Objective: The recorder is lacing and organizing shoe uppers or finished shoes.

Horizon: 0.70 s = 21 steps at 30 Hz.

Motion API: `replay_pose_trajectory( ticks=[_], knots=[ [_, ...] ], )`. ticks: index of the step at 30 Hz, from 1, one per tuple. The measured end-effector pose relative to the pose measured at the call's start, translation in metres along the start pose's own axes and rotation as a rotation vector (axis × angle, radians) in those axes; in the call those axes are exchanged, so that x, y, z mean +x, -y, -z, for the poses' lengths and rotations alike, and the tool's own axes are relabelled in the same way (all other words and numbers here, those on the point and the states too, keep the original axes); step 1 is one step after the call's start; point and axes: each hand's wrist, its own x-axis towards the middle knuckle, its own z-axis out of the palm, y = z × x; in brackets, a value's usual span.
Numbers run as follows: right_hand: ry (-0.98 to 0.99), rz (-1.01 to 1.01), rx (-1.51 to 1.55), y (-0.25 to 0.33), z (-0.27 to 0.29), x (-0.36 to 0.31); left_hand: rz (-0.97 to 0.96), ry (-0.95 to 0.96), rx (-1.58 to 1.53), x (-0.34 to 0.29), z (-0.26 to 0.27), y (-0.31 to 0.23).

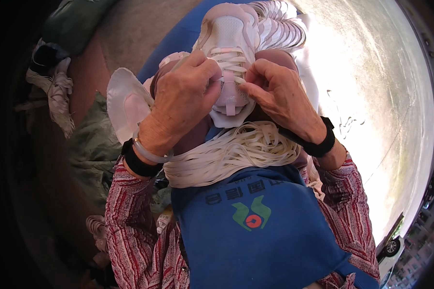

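A white and pale pink shoe upper [225, 33] lies in front of me, toe pointing away, with its pink tongue loop toward me. White laces [230, 59] cross its upper part in several rows. My left hand [190, 91] is closed at the left edge of the eyelets, fingers pinched on the shoelace. On the right edge, my right hand [279, 89] pinches the shoelace between thumb and forefinger. The fingers partly hide the lace ends and the lower eyelets. A thick bundle of loose cream shoelaces [231, 151] lies across my lap, just below the upper.
A stack of similar shoe uppers [284, 33] stands at the far right of the worked one. Another white and pink upper [129, 101] is beside my left wrist. A blue apron [255, 236] covers my lap. Dark green cloth [94, 144] lies at left; a white car [389, 253] shows far right.
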Motion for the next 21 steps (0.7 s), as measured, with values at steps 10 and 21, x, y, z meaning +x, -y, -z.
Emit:
replay_pose_trajectory(
  ticks=[10,21],
  knots=[
    [0.114,0.161,-0.194,0.007,0.012,0.006,-0.185,-0.128,0.182,-0.010,-0.009,0.003],
    [0.094,0.536,-0.641,-0.023,0.016,-0.011,-0.113,-0.088,0.071,-0.025,0.000,0.005]
  ],
)
